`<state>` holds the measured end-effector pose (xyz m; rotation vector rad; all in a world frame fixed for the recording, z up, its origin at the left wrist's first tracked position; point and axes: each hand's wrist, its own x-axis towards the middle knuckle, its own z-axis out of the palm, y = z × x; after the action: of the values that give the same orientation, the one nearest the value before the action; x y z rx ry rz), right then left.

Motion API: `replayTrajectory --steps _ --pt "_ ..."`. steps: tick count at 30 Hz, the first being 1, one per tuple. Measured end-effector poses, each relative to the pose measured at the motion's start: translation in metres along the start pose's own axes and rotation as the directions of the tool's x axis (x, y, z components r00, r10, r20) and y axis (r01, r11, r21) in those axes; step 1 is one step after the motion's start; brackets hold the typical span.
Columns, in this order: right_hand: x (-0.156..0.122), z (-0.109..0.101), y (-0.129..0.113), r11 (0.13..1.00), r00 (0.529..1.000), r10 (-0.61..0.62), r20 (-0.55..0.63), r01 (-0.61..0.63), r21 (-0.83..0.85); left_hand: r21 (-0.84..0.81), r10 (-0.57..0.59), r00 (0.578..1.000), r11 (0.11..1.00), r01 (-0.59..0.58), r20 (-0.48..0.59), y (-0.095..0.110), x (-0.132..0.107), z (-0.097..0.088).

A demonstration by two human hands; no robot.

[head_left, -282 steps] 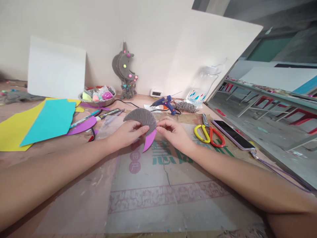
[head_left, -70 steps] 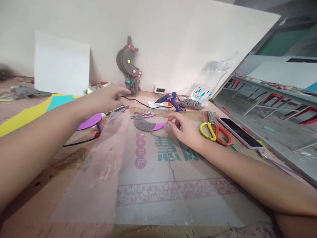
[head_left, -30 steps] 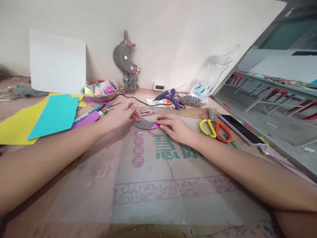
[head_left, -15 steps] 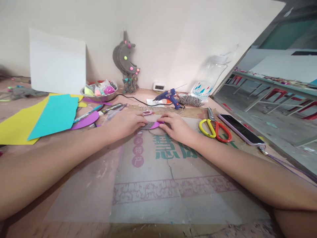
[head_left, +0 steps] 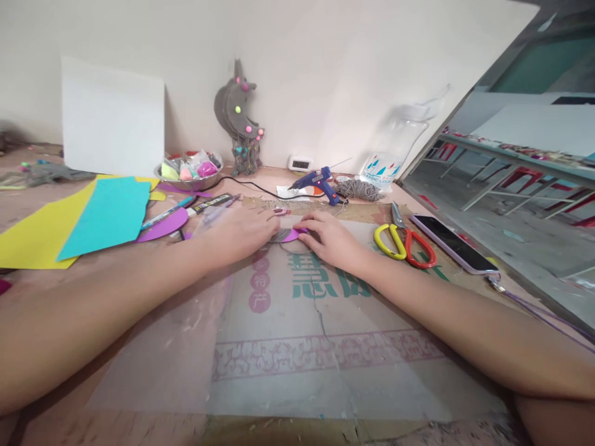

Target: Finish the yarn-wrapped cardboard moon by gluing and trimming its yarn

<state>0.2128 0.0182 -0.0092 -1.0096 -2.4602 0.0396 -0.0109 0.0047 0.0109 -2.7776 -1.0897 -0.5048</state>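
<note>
Between my hands lies a small purple foam or paper piece [head_left: 291, 235], partly covered with rows of grey yarn [head_left: 281, 236]. My left hand [head_left: 242, 231] bends over the yarn-covered end, its fingers close together on it and hiding much of that side. At the bare purple end, my right hand [head_left: 329, 239] pinches the piece between thumb and fingers. A loose strand of grey yarn [head_left: 320, 316] trails from the piece toward me over the clear plastic sheet [head_left: 279, 396], which covers printed cardboard.
Behind my hands are a blue glue gun [head_left: 318, 179], a grey yarn bundle [head_left: 357, 189] and a clear jar [head_left: 388, 148]. Scissors [head_left: 397, 238] and a phone [head_left: 453, 243] lie right. Turquoise [head_left: 106, 217] and yellow sheets [head_left: 37, 238], and a bowl [head_left: 188, 183], are left.
My left hand has shifted slightly right and its fingers now cover more of the yarn-covered end. My right hand keeps its pinch in nearly the same spot.
</note>
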Motion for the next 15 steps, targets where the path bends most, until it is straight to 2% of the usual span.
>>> replayTrajectory --steps 2,4,6,7,8,10,13,15 --pt "0.0 -0.001 0.0 1.0 1.0 -0.005 0.0 0.005 0.005 -0.05 -0.117 0.993 0.992 0.116 -0.016 -0.002 0.001 -0.001" --pt "0.0 -0.001 0.0 1.0 1.0 -0.009 0.002 0.009 0.009 -0.246 -0.293 0.955 0.929 0.275 -0.037 -0.006 0.0 -0.005" --pt "0.0 -0.001 0.0 1.0 1.0 -0.008 -0.001 0.008 0.008 -0.427 -0.394 0.917 0.841 0.331 -0.065 -0.009 0.0 -0.01" --pt "0.0 -0.001 0.001 1.0 1.0 -0.007 0.0 0.007 0.006 -0.468 -0.423 0.901 0.818 0.334 -0.097 -0.01 0.0 -0.012" --pt "0.0 -0.001 0.001 1.0 1.0 -0.008 0.001 0.008 0.003 -0.477 -0.434 0.892 0.816 0.328 -0.129 -0.011 0.0 -0.014" --pt "0.0 -0.001 0.001 1.0 1.0 -0.014 0.006 0.014 0.001 -0.421 -0.404 0.902 0.852 0.312 -0.149 -0.01 0.001 -0.017" --pt "0.0 -0.001 0.001 1.0 1.0 -0.02 0.01 0.02 0.002 -0.328 -0.311 0.95 0.901 0.283 -0.036 -0.009 0.003 -0.017" --pt "-0.001 -0.001 0.001 1.0 1.0 -0.019 0.009 0.019 -0.001 -0.292 -0.267 0.963 0.918 0.268 0.044 -0.01 0.003 -0.014"
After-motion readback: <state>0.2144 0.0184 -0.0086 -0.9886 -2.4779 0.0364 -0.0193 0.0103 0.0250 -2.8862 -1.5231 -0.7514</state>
